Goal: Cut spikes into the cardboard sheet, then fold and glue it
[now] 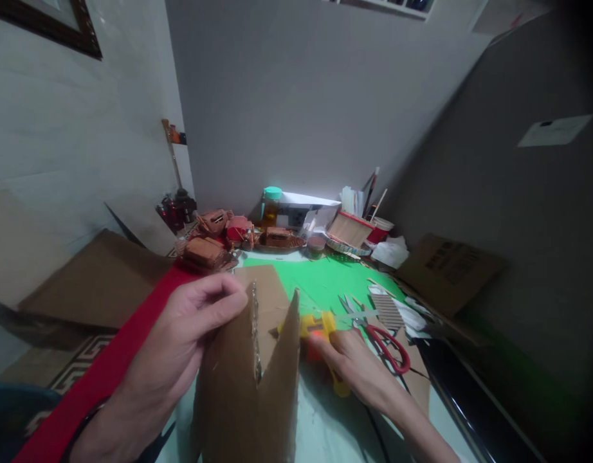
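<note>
My left hand (200,328) pinches the upper left edge of a brown cardboard piece (248,411), which stands tilted up before me. A V-shaped notch splits its top, and shiny glue runs along the left edge of that notch. On the right, my right hand (345,360) is wrapped round a yellow hot glue gun (328,321) with an orange trigger. The gun's nozzle points left, behind the right-hand tip of the cardboard. A clear glue stick sticks out at its back. Red-handled scissors (388,347) lie open just right of my right hand.
Several brown model boats (207,251) stand at the back left, near a jar with a teal lid (272,199). A green mat (316,283) covers the table's far part. Corrugated scraps (387,312) and a cardboard box (448,270) are on the right.
</note>
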Action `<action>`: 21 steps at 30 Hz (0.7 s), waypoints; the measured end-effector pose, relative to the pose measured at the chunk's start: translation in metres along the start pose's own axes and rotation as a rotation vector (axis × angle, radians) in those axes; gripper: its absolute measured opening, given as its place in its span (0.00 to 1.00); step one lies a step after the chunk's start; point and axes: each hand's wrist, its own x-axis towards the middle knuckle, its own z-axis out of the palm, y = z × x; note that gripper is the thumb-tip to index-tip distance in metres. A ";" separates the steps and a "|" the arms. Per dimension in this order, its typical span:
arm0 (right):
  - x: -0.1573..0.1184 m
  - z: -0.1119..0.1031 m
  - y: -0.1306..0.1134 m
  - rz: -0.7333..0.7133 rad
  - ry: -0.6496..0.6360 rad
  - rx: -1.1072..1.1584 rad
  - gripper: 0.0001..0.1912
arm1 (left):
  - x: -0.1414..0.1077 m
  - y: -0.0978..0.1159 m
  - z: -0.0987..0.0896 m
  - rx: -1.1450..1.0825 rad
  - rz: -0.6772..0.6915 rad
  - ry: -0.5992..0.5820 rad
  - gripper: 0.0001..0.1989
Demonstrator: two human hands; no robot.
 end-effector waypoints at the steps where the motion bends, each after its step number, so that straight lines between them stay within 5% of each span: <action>1: 0.001 0.000 0.000 -0.013 0.029 -0.066 0.30 | 0.000 0.000 0.000 0.004 0.017 0.008 0.08; 7: -0.010 -0.008 -0.015 -0.093 0.176 -0.277 0.24 | -0.002 0.000 0.001 -0.034 0.077 0.057 0.08; 11: -0.036 -0.015 -0.053 -0.303 0.114 -0.036 0.21 | -0.002 -0.004 0.005 -0.061 0.156 0.156 0.07; 14: -0.048 -0.011 -0.084 -0.466 0.201 0.091 0.11 | -0.002 -0.008 0.008 -0.045 0.237 0.216 0.08; 21: -0.030 0.003 -0.104 -0.614 0.328 0.210 0.18 | -0.002 -0.013 0.004 -0.020 0.324 0.182 0.04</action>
